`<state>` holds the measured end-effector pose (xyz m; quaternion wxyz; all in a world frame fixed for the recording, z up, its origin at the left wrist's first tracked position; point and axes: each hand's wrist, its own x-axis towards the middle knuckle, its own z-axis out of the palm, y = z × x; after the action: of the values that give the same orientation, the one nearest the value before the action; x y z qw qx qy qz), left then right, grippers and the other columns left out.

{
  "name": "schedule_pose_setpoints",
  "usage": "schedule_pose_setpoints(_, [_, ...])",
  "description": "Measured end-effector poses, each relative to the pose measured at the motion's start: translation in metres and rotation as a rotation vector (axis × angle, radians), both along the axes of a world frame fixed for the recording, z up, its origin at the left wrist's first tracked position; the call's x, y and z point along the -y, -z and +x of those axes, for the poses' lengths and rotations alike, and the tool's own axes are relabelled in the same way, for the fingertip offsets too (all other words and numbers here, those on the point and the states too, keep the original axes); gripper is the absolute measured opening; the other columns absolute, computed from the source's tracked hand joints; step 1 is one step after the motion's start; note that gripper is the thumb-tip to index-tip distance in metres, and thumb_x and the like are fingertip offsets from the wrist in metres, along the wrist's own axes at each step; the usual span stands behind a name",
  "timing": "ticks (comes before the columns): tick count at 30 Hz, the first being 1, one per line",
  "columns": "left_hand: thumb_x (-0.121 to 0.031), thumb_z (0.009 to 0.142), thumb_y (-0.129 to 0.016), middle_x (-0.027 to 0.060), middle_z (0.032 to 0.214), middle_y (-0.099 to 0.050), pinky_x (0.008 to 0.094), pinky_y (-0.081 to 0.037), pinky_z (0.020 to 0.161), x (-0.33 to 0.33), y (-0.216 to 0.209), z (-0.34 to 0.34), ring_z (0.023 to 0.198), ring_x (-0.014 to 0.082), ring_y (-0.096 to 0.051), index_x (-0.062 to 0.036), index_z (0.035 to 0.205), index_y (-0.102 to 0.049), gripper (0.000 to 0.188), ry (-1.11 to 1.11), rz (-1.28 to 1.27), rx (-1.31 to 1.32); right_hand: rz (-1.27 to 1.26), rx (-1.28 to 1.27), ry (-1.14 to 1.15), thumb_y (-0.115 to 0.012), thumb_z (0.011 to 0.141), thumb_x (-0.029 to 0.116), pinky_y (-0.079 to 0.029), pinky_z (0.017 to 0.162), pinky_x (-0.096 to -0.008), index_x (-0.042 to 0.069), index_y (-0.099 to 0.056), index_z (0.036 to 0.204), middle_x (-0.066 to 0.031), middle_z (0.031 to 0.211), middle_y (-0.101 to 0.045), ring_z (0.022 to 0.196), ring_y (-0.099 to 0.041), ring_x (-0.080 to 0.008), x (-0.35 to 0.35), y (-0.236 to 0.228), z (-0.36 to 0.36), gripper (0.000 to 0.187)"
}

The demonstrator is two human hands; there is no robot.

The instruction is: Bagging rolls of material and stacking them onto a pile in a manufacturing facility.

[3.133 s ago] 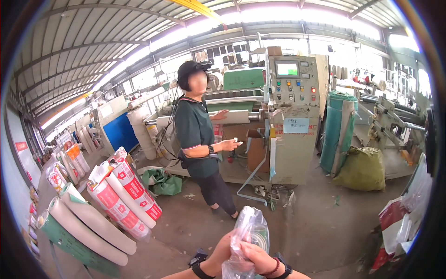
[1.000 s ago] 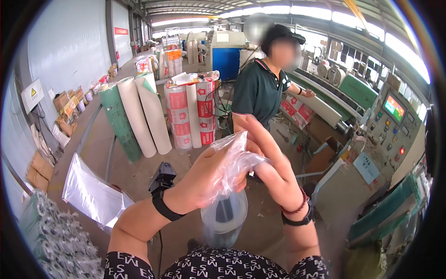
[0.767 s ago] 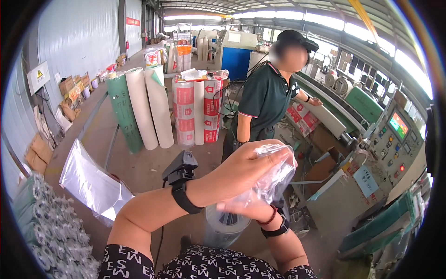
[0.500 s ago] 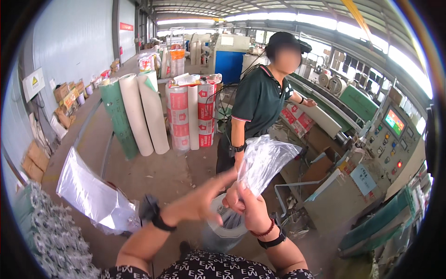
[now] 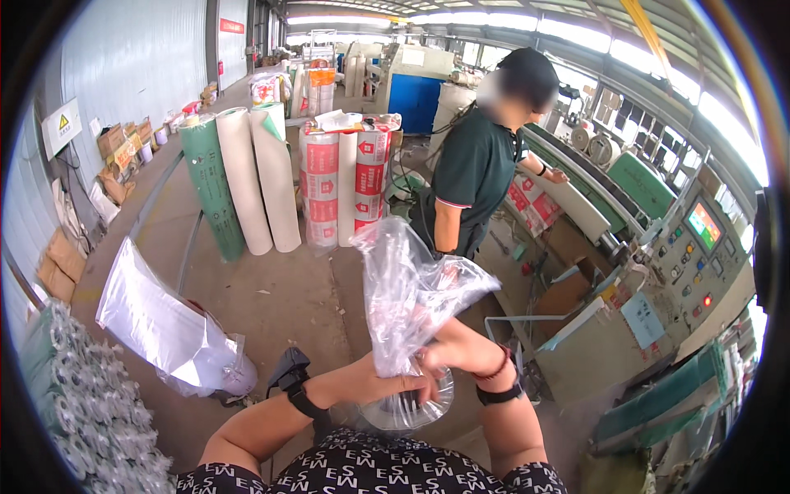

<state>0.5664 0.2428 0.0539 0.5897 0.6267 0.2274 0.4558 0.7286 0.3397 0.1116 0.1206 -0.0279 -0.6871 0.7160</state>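
A crumpled sheet of clear plastic film rises in front of me, spread between my two hands. My left hand is closed on its lower left part, with some fingers hidden behind the plastic. Close beside it, my right hand grips the gathered film on the right, fingers partly covered. Directly below both hands stands a round, plastic-wrapped roll with a dark hollow in its top. The film hangs over this roll; whether the two are joined is hidden by my hands.
A co-worker stands just ahead, one arm toward the long machine. Green and white rolls and red-and-white wrapped rolls stand farther off. At left are a film-covered roll and stacked wrapped rolls; at right, a control panel.
My left hand, loose and blurred before, has closed on the film. The bunched film has spread out leftward and up. The co-worker's head has turned away to the right.
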Motion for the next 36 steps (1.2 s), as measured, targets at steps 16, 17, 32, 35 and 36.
schedule_pose_setpoints(16, [-0.022,0.090,-0.055,0.0152,0.135,-0.047,0.0449,-0.029,0.107,-0.004,0.052,-0.013,0.126,0.0289,-0.043,-0.0076,0.133,-0.049,0.045,-0.247,0.595,-0.555,-0.289,-0.023,0.143,-0.065,0.089,0.028,-0.036,0.107,-0.0395,-0.001,-0.052,0.128,-0.0139,0.131,-0.054,0.123,-0.050,-0.0250,0.033,0.082,0.009,0.050])
schedule_pose_setpoints(17, [-0.021,0.091,-0.055,0.0150,0.135,-0.047,0.0438,-0.029,0.108,-0.010,0.056,-0.015,0.127,0.0287,-0.042,-0.0070,0.133,-0.049,0.045,-0.177,0.484,-0.527,-0.221,-0.015,0.178,-0.064,0.090,0.028,-0.036,0.107,-0.0393,-0.001,-0.053,0.127,-0.0139,0.130,-0.054,0.123,-0.050,-0.0250,0.035,0.077,0.007,0.048])
schedule_pose_setpoints(32, [-0.076,0.089,-0.018,0.0205,0.128,-0.055,0.0409,-0.035,0.108,0.058,-0.015,0.014,0.123,0.0273,-0.051,0.0046,0.136,-0.045,0.098,0.285,-0.476,0.158,0.155,-0.323,0.475,-0.057,0.093,0.025,-0.046,0.072,-0.0345,0.003,-0.063,0.107,-0.0075,0.097,-0.062,0.080,-0.057,-0.0203,0.041,0.027,-0.005,0.027])
schedule_pose_setpoints(35, [-0.084,0.082,-0.016,0.0215,0.136,-0.048,0.0420,-0.032,0.111,0.040,-0.003,0.015,0.130,0.0290,-0.045,0.0037,0.144,-0.034,0.108,0.365,-0.595,0.375,0.312,0.202,0.466,-0.055,0.089,0.015,-0.047,0.078,-0.0404,0.005,-0.061,0.113,-0.0150,0.101,-0.062,0.089,-0.059,-0.0289,0.064,-0.024,-0.004,0.027])
schedule_pose_setpoints(36, [-0.085,0.081,-0.017,0.0212,0.138,-0.047,0.0425,-0.031,0.111,0.040,-0.004,0.015,0.131,0.0294,-0.043,0.0034,0.143,-0.034,0.109,0.322,-0.649,0.465,0.559,-0.127,0.443,-0.056,0.088,0.015,-0.047,0.081,-0.0399,0.004,-0.062,0.111,-0.0144,0.103,-0.062,0.091,-0.059,-0.0299,0.069,-0.015,-0.009,0.026])
